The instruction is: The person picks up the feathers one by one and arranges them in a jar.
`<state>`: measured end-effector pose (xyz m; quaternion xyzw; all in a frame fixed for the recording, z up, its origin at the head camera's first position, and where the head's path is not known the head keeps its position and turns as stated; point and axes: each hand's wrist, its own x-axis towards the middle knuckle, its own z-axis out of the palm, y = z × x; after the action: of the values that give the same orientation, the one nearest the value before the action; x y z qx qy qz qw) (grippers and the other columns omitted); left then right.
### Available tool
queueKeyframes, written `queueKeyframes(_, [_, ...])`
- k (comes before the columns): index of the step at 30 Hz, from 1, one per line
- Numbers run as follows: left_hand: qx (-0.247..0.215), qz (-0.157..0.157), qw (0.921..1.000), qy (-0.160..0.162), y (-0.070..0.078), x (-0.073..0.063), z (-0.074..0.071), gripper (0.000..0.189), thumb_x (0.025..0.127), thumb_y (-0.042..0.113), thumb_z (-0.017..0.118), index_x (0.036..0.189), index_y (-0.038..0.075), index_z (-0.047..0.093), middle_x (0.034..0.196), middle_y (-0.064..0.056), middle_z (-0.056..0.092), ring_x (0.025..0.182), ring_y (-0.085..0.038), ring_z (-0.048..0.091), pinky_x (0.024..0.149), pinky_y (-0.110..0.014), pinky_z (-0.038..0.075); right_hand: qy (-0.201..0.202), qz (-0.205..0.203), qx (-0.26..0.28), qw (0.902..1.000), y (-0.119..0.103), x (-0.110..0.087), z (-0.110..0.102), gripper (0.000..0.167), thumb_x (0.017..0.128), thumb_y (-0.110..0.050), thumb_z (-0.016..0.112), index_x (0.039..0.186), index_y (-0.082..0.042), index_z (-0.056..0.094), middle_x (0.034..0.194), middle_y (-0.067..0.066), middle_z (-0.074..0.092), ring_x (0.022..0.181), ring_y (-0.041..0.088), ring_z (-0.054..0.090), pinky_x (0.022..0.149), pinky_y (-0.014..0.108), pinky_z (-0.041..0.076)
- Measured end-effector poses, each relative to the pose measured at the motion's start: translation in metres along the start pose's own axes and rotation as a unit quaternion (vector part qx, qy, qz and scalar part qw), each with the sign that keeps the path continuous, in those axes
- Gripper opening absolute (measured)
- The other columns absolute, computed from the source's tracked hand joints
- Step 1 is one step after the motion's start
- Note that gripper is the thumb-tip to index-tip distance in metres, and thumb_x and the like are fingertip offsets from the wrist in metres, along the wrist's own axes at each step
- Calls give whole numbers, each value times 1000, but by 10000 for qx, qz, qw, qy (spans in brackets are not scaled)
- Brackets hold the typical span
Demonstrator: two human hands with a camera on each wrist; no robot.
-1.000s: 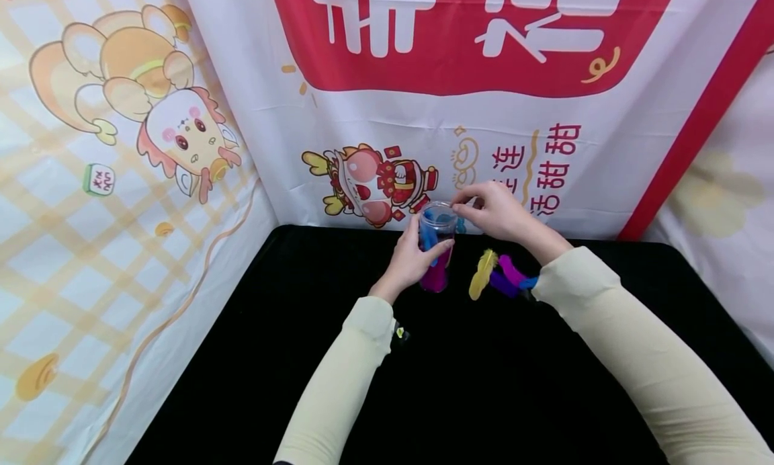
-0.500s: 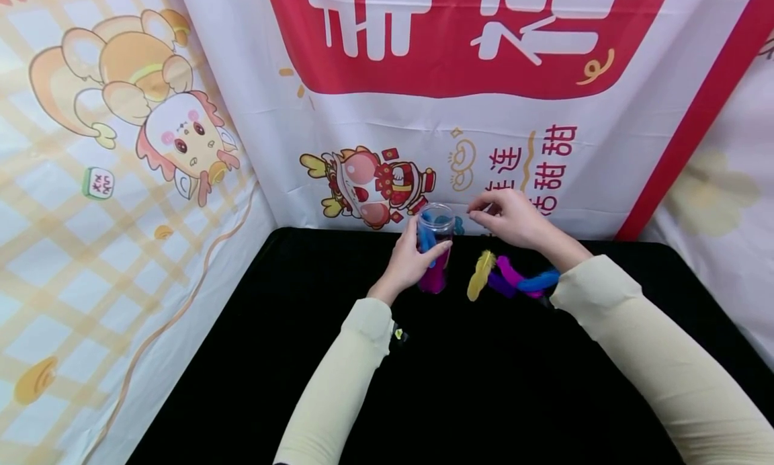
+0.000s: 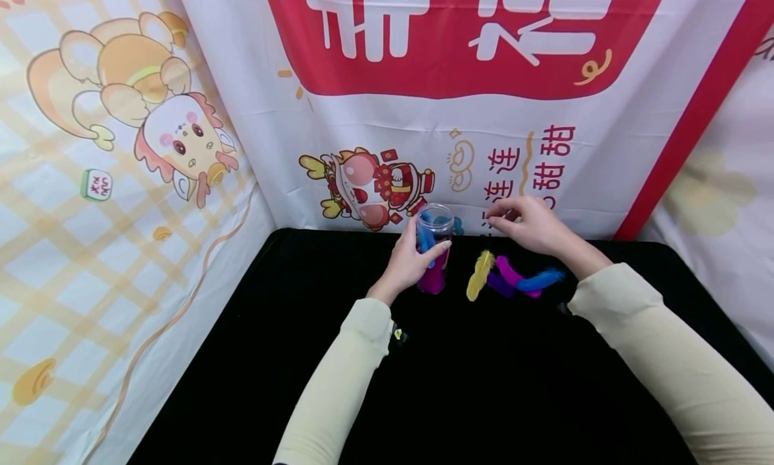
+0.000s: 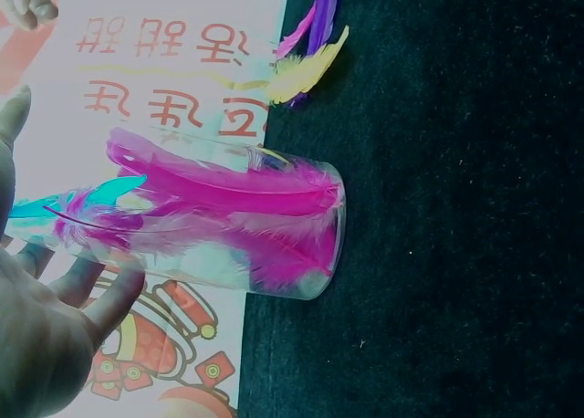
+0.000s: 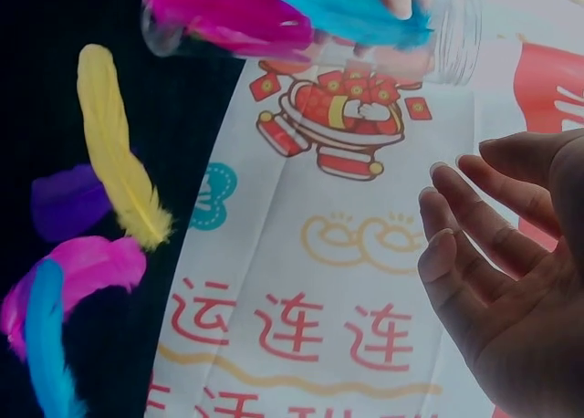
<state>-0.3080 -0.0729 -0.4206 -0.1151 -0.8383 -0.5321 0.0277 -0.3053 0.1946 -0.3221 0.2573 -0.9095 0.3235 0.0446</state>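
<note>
My left hand (image 3: 408, 258) grips a clear jar (image 3: 433, 277) that stands upright near the back of the black table. Magenta feathers (image 4: 228, 194) fill its lower part, and a blue feather (image 5: 356, 12) sits higher, toward the mouth. The jar's top has no lid on it. My right hand (image 3: 525, 224) hovers to the right of the jar, fingers loosely bent and holding nothing, as the right wrist view also shows. Below it lie a yellow feather (image 3: 480, 275), a purple feather (image 3: 500, 285), a magenta feather (image 3: 509, 270) and a blue feather (image 3: 540, 279).
A white and red printed cloth (image 3: 363, 115) hangs right behind the black table (image 3: 459, 384). Another patterned cloth (image 3: 121, 263) runs along the left side. One small dark object with a yellow-green mark (image 3: 399, 334) shows beside the left cuff.
My right hand has drawn away from the jar's mouth, to the right and slightly down. More of the blue feather on the table now shows. The left hand keeps its grip on the jar.
</note>
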Motion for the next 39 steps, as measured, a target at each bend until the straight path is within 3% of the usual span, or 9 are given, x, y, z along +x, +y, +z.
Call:
queueKeyframes(14, [-1,-58,10000,-6,-2,1,-1,95,89,66,68,162,28,20,158,-6,40,141,-27,44,114,-50,40,-23,178,-38,9998,39,-16,-1,16,101,-15,65,109,-5,75,106,13,74,95,29,69,85,43,54])
queueKeyframes(21, [-67,-135,9999,-53,-2,0,0,87,95,52,70,162,29,19,158,-5,39,142,-26,44,114,-50,39,-84,377,-155,9991,58,-22,3,19,101,-17,66,110,-3,75,106,14,75,98,30,69,88,49,54])
queueKeyframes(30, [-59,-41,9999,-87,-3,1,-1,98,88,69,66,163,30,17,160,-4,36,143,-26,42,114,-48,39,26,372,-250,9990,77,-26,6,15,100,-11,66,108,-2,74,104,15,74,95,30,69,86,49,54])
queueKeyframes(39, [-170,111,9998,-83,-3,1,-1,88,95,51,70,163,28,18,157,-5,40,141,-24,45,114,-49,39,172,436,-649,9968,94,-31,10,13,96,-11,68,104,-1,74,97,14,75,87,27,67,81,46,51])
